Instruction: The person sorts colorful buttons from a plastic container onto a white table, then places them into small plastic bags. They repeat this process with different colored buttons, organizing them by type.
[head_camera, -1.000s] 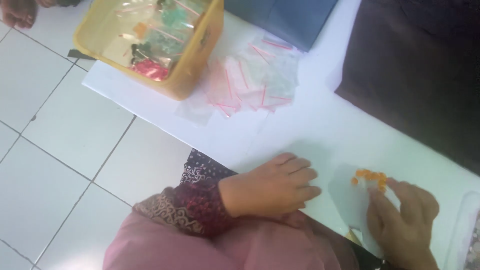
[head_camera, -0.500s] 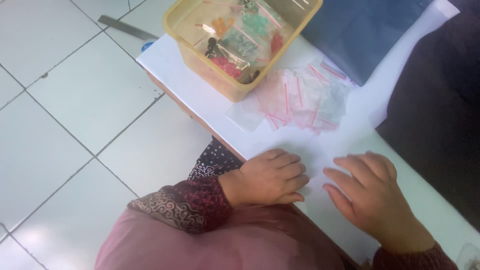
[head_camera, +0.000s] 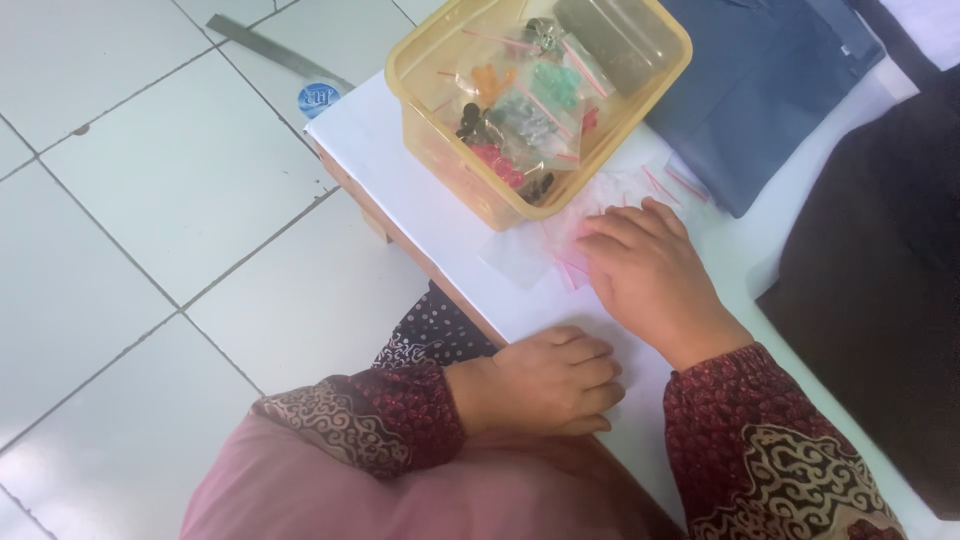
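Since half a second ago my right hand (head_camera: 650, 275) slid up onto the small zip bags (head_camera: 560, 235) beside the yellow tub (head_camera: 430, 95), fingers flat, gripping nothing, while left hand (head_camera: 550, 385) rests loosely curled, empty, at the table (head_camera: 400, 160) near edge.

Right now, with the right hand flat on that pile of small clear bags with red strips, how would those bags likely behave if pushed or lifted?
The small clear bags look thin and empty, so probably very light and floppy when lifted. Lying loosely overlapped on the smooth white table, they would likely slide and fan apart under the right hand rather than move as one stack. Rolling seems unlikely, since they lie flat.
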